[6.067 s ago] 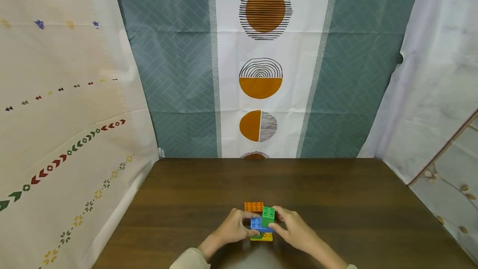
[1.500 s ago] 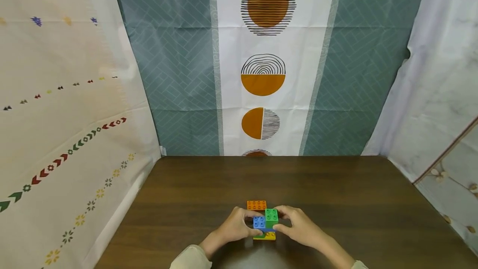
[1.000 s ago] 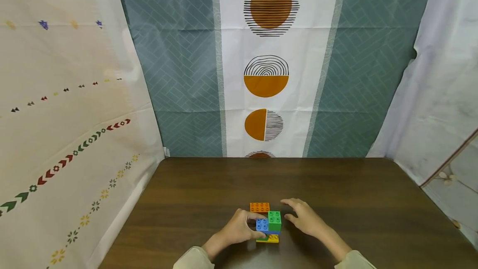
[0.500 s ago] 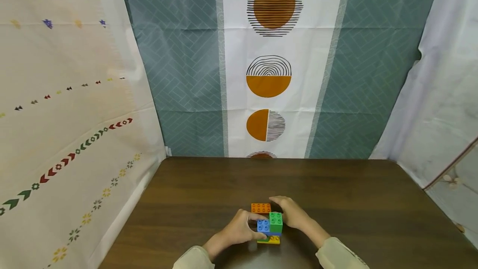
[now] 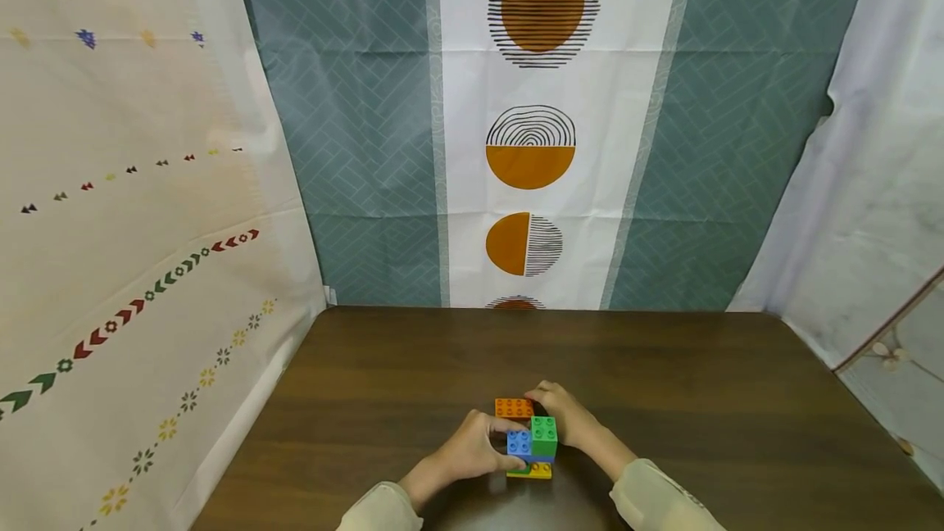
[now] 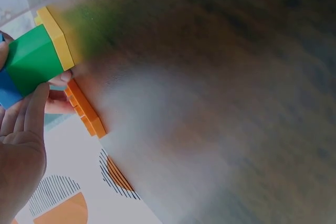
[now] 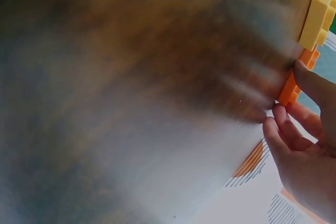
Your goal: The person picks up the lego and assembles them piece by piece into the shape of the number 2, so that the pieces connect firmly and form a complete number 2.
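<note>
A stack of toy building bricks stands at the table's near middle: a yellow base brick [image 5: 542,472], a green brick [image 6: 37,59] on it, a blue brick [image 5: 519,442] above, and another green brick [image 5: 544,437] on the blue one's right half. My left hand [image 5: 470,449] grips the stack from the left, thumb in front and fingers behind. Just behind the stack lies an orange brick [image 5: 510,408], studs up. My right hand [image 5: 571,420] reaches past the stack and pinches the orange brick's right end, with the thumb [image 7: 310,81] on its near side.
The brown wooden table [image 5: 398,359] extends behind and to both sides of the bricks. A patterned cloth [image 5: 524,146] hangs behind it, with a light cloth [image 5: 147,269] at the left and a whitish one [image 5: 848,187] at the right.
My right hand has let go of the upper green brick, drawn away right, then moved forward and left to the orange brick. My left hand keeps hold of the stack.
</note>
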`<action>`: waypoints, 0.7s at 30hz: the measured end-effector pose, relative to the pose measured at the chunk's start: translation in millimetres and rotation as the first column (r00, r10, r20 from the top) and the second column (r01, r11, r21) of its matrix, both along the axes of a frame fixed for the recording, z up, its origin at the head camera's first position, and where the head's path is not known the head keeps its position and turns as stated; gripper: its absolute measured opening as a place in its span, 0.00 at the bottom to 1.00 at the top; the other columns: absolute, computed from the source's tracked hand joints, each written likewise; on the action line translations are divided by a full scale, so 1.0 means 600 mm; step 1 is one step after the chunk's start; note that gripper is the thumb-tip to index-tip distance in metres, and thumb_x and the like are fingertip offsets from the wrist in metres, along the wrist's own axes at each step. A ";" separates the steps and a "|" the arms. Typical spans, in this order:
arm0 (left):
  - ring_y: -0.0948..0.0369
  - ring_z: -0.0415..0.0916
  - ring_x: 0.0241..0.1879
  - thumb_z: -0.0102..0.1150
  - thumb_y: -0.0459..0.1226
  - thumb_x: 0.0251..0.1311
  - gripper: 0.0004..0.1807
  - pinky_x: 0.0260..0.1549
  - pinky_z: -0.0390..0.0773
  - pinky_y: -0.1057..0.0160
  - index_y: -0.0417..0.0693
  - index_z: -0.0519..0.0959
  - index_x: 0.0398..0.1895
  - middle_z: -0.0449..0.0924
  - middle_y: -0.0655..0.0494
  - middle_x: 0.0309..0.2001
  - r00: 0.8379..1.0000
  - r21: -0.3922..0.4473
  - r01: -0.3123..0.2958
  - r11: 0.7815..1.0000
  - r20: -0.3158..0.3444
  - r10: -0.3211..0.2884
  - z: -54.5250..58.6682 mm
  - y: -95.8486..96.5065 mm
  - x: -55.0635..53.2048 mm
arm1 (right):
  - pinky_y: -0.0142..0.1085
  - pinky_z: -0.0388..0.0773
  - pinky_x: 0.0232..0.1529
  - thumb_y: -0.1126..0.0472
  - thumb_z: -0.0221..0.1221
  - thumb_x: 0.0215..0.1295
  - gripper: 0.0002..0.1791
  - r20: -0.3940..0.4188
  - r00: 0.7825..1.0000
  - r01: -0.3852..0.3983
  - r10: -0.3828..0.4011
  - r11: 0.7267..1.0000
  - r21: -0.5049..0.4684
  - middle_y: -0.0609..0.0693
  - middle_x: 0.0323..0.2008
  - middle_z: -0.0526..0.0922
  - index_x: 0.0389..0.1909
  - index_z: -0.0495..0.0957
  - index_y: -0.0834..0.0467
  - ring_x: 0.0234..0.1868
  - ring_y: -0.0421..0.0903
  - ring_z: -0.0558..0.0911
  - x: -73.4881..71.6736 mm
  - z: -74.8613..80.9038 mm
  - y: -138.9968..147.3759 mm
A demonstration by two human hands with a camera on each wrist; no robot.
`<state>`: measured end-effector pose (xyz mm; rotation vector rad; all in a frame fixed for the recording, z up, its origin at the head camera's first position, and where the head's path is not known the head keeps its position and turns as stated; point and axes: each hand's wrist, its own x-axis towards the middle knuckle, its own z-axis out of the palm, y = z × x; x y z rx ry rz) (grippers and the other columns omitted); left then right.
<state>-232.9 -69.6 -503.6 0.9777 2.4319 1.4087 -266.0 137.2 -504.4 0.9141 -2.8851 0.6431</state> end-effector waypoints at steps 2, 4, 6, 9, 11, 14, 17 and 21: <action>0.77 0.79 0.31 0.76 0.35 0.47 0.21 0.31 0.78 0.77 0.39 0.85 0.46 0.89 0.48 0.36 1.000 0.003 0.004 1.000 0.011 -0.004 0.000 0.000 0.001 | 0.44 0.79 0.46 0.60 0.67 0.58 0.22 0.002 1.000 0.008 -0.008 1.000 0.008 0.55 0.40 0.80 0.51 0.79 0.68 0.40 0.50 0.77 -0.001 -0.002 -0.001; 0.77 0.79 0.31 0.75 0.35 0.47 0.21 0.31 0.78 0.77 0.39 0.85 0.46 0.89 0.48 0.36 1.000 0.006 0.008 1.000 0.016 -0.008 0.000 0.000 0.002 | 0.44 0.79 0.46 0.61 0.66 0.58 0.20 0.003 1.000 0.015 -0.016 1.000 0.007 0.55 0.39 0.80 0.50 0.80 0.68 0.40 0.50 0.77 0.000 -0.004 -0.001; 0.76 0.80 0.31 0.75 0.35 0.47 0.21 0.31 0.78 0.77 0.39 0.85 0.46 0.89 0.48 0.36 1.000 0.009 0.011 1.000 0.018 -0.011 0.000 0.001 0.003 | 0.45 0.79 0.47 0.62 0.66 0.58 0.19 -0.003 1.000 0.020 -0.020 1.000 0.005 0.55 0.39 0.80 0.48 0.80 0.68 0.40 0.51 0.78 -0.001 -0.006 -0.001; 0.76 0.80 0.32 0.75 0.35 0.47 0.21 0.32 0.79 0.77 0.39 0.85 0.46 0.89 0.48 0.37 1.000 0.012 0.014 1.000 0.014 -0.014 0.001 0.002 0.003 | 0.46 0.79 0.47 0.64 0.66 0.57 0.16 -0.013 1.000 0.027 -0.027 1.000 0.006 0.55 0.39 0.80 0.46 0.81 0.67 0.41 0.51 0.78 -0.001 -0.008 -0.001; 0.76 0.80 0.32 0.75 0.35 0.47 0.21 0.32 0.79 0.77 0.39 0.85 0.46 0.89 0.48 0.37 1.000 0.011 0.015 1.000 0.011 -0.015 0.001 0.002 0.002 | 0.46 0.79 0.47 0.64 0.66 0.57 0.16 -0.025 0.999 0.028 -0.027 1.000 0.010 0.55 0.39 0.80 0.45 0.81 0.66 0.41 0.51 0.78 -0.003 -0.009 0.000; 0.76 0.80 0.32 0.75 0.34 0.47 0.21 0.32 0.79 0.77 0.38 0.85 0.46 0.89 0.48 0.37 1.000 0.012 0.016 1.000 0.014 -0.017 0.001 0.002 0.001 | 0.45 0.79 0.47 0.64 0.66 0.57 0.15 -0.037 0.999 0.021 -0.021 1.000 0.009 0.55 0.38 0.80 0.44 0.81 0.66 0.41 0.51 0.78 -0.004 -0.008 0.000; 0.75 0.80 0.32 0.75 0.34 0.47 0.21 0.31 0.79 0.77 0.38 0.84 0.47 0.88 0.47 0.37 1.000 0.015 0.018 1.000 0.021 -0.019 0.001 0.001 0.000 | 0.45 0.80 0.47 0.64 0.67 0.56 0.15 -0.033 0.999 0.011 -0.011 1.000 0.011 0.55 0.38 0.80 0.43 0.81 0.66 0.40 0.51 0.78 -0.005 -0.005 0.000; 0.74 0.81 0.31 0.75 0.34 0.48 0.20 0.31 0.79 0.76 0.38 0.84 0.46 0.88 0.47 0.36 0.999 0.019 0.017 1.000 0.030 -0.017 0.001 -0.002 -0.001 | 0.45 0.80 0.47 0.63 0.67 0.55 0.16 -0.004 1.000 0.018 -0.018 0.999 0.035 0.55 0.39 0.81 0.44 0.81 0.66 0.40 0.51 0.78 -0.005 0.001 -0.001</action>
